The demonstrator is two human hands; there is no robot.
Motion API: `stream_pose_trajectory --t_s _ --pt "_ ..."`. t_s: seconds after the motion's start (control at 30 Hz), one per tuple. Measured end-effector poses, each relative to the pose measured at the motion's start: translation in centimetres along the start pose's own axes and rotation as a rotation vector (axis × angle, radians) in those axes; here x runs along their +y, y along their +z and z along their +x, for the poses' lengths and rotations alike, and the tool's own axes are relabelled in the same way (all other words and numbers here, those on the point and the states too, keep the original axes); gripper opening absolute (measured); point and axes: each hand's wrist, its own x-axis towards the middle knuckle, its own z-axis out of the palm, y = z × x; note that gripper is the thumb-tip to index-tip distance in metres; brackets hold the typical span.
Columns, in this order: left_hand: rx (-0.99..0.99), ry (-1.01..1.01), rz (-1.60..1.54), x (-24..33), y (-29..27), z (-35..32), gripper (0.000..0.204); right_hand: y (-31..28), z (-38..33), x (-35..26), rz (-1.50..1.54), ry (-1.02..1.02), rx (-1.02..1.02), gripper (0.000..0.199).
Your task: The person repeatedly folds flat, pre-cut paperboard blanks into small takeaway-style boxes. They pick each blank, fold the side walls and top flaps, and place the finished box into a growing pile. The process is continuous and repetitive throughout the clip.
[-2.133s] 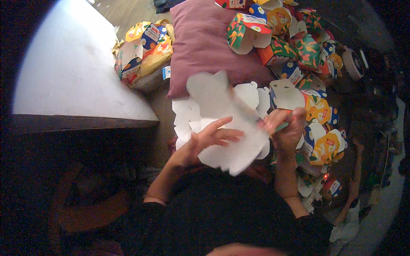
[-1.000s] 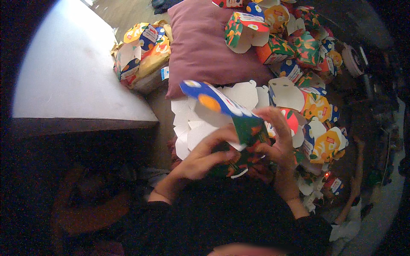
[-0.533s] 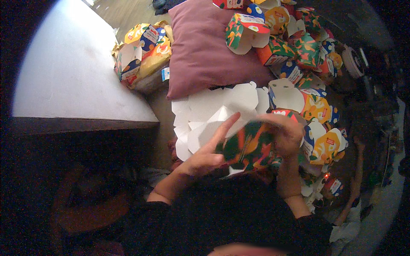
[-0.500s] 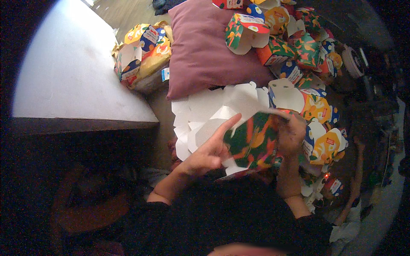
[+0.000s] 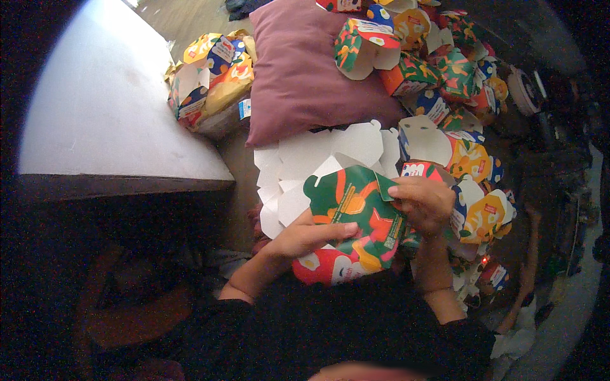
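Between my hands is a printed cardboard box blank (image 5: pixel 362 213), green with orange and pink shapes and a red flap at its lower end. My left hand (image 5: pixel 305 238) grips its left edge, the thumb on the printed face and the fingers hidden behind. At the upper right, my right hand (image 5: pixel 424 202) pinches a folded flap of the same piece between thumb and fingers. Flat white box blanks (image 5: pixel 298 159) lie overlapped just beyond, printed side not showing.
A mauve cushion (image 5: pixel 318 76) lies ahead. Folded printed boxes (image 5: pixel 470 162) are heaped along the right side. More boxes on a bag (image 5: pixel 216 82) stand at far left, by a white-topped piece of furniture (image 5: pixel 121 114). Another person's arm (image 5: pixel 527 273) shows at right.
The cardboard has turned so its green printed face now shows plainly, with the red flap at the bottom. My left thumb has come down onto it; my right hand has a flap pinched.
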Motion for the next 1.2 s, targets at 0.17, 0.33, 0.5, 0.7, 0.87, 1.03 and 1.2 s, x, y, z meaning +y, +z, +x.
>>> stream_pose_trajectory --t_s 0.17,0.33,0.5,0.7,0.87,1.03,1.2 --pt "-0.119 0.066 -0.082 0.3 0.1 -0.4 0.046 -0.9 1.0 -0.5 -0.036 -0.076 -0.086 0.021" --pt "-0.129 0.154 -0.071 0.8 0.3 -0.5 0.046 -0.5 0.8 -2.1 -0.283 -0.131 -0.158 0.029" --pt "-0.073 0.131 0.073 0.9 0.2 -0.4 0.048 0.7 -0.6 -2.5 0.236 0.405 0.014 0.031" --pt "-0.268 0.545 0.345 0.8 0.9 1.1 0.069 -0.1 -0.9 -2.3 0.674 0.584 0.148 0.045" --pt "-0.670 0.437 -0.379 0.3 -0.2 3.7 0.097 0.4 -0.6 -3.3 0.742 0.447 0.249 0.073" --pt "-0.517 0.361 -0.338 -0.9 -0.7 4.8 0.105 0.1 -0.4 -2.1 0.935 0.765 0.029 0.081" --pt "-0.245 0.463 0.334 -0.9 -1.5 5.3 0.069 0.8 -1.1 -0.5 0.773 0.823 -0.079 0.035"
